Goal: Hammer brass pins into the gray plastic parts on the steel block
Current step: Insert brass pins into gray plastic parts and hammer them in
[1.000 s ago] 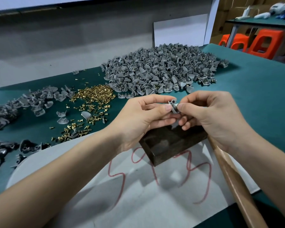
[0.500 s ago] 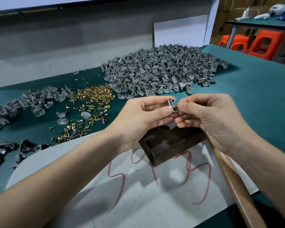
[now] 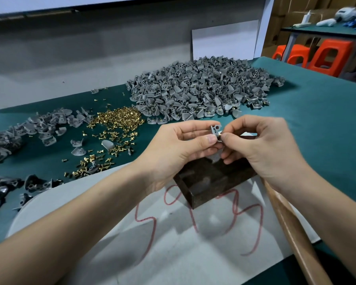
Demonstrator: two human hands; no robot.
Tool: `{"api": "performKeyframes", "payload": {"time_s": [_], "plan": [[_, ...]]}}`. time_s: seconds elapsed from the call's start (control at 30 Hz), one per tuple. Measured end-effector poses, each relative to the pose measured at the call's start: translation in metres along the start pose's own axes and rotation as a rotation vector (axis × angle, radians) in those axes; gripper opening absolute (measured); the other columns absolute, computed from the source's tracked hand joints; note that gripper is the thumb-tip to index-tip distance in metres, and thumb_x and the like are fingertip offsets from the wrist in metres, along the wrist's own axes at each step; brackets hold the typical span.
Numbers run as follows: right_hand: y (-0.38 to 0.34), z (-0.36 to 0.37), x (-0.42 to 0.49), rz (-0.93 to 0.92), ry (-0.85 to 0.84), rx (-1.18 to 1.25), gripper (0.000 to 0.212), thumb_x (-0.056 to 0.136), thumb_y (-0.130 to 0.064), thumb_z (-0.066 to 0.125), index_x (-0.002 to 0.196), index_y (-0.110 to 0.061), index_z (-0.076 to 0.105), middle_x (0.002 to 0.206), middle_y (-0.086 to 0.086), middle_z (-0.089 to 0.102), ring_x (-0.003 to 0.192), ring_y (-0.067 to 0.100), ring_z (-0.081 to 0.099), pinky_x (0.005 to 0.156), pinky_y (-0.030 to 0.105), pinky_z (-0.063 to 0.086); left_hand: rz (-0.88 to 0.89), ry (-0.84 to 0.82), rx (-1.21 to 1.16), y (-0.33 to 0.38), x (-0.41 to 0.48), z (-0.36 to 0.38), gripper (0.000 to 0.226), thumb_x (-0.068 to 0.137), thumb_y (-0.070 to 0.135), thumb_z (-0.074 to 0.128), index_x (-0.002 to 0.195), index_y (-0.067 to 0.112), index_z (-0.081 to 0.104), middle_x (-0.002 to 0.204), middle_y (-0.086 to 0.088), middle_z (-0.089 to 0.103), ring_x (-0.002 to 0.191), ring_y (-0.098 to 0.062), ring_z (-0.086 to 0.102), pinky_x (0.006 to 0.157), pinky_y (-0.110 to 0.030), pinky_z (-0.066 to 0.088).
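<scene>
A small gray plastic part (image 3: 214, 130) is held above the far edge of the steel block (image 3: 210, 182) and is not yet set down on it. The part is judged light and stiff, with thin edges that could slip or tilt; it is best taken by its flat sides, with the pin hole left free. A brass pin (image 3: 219, 133) is held against its right side and is judged tiny, smooth and easily dropped. The part is pinched between thumb and fingers of the left hand (image 3: 179, 145); the pin is pinched narrowly by thumb and forefinger of the right hand (image 3: 261, 145). A wooden hammer handle (image 3: 292, 229) is seen at near right, passing beneath the right wrist, gripped by neither hand. A heap of loose brass pins (image 3: 119, 120) is seen at far left, with a large pile of gray parts (image 3: 193, 89) beyond
</scene>
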State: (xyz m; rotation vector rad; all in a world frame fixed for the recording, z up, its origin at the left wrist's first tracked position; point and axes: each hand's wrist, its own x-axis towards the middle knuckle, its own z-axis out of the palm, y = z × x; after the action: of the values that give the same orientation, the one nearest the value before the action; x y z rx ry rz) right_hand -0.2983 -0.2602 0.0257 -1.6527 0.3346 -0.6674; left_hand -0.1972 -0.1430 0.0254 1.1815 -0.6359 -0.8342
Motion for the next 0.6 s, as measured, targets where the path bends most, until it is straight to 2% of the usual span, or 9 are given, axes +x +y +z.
{"api": "performKeyframes", "payload": {"time_s": [0.3, 0.43, 0.6], "plan": [[0.0006, -0.0005, -0.0003, -0.072, 0.032, -0.137, 0.016, 0.078, 0.007, 0.066, 0.067, -0.005, 0.064, 0.051, 0.005, 0.060, 0.041, 0.011, 0.059, 0.044, 0.021, 0.051, 0.004, 0.005, 0.029, 0.0004, -0.0009, 0.0003, 0.025, 0.077, -0.006, 0.062, 0.100, 0.003, 0.068, 0.084, -0.007, 0.073, 0.075, -0.014, 0.070, 0.072, -0.020, 0.057], [0.0014, -0.0001, -0.0001, -0.070, 0.032, -0.122, 0.017, 0.078, 0.007, 0.066, 0.067, -0.005, 0.064, 0.051, 0.008, 0.060, 0.041, 0.011, 0.059, 0.044, 0.020, 0.051, 0.000, 0.009, 0.027, 0.0009, -0.0004, -0.0001, 0.029, 0.072, -0.001, 0.064, 0.100, 0.004, 0.069, 0.086, -0.007, 0.073, 0.076, -0.014, 0.070, 0.072, -0.020, 0.057], [0.0026, 0.0003, 0.0007, -0.054, 0.024, -0.081, 0.015, 0.079, 0.009, 0.065, 0.068, -0.002, 0.063, 0.048, 0.003, 0.059, 0.041, 0.010, 0.059, 0.043, 0.019, 0.050, -0.006, 0.007, 0.027, 0.0001, 0.0002, -0.0007, 0.031, 0.070, 0.001, 0.065, 0.101, 0.005, 0.069, 0.088, -0.008, 0.073, 0.078, -0.014, 0.070, 0.072, -0.020, 0.057]]}}
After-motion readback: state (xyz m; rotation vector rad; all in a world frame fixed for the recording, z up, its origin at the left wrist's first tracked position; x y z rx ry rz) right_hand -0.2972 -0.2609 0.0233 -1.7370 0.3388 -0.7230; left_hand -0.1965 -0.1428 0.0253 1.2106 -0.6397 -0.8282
